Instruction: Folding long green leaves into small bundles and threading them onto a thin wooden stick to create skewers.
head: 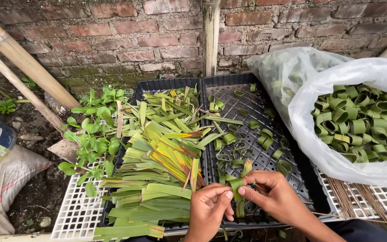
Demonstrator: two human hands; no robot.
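Pinching a green leaf strip (236, 184) between both sets of fingers, I hold it curled into a loop near the front edge of the right black tray (272, 96); my left hand (208, 207) grasps it from the left and my right hand (274, 195) from the right, together with a thin stick (251, 180). More small leaf rings (265, 139) lie scattered in this tray, while the left black tray (151, 85) carries a pile of cut leaf strips (157, 170). At the far right, a clear plastic bag (310, 116) is full of finished green rings (363, 121).
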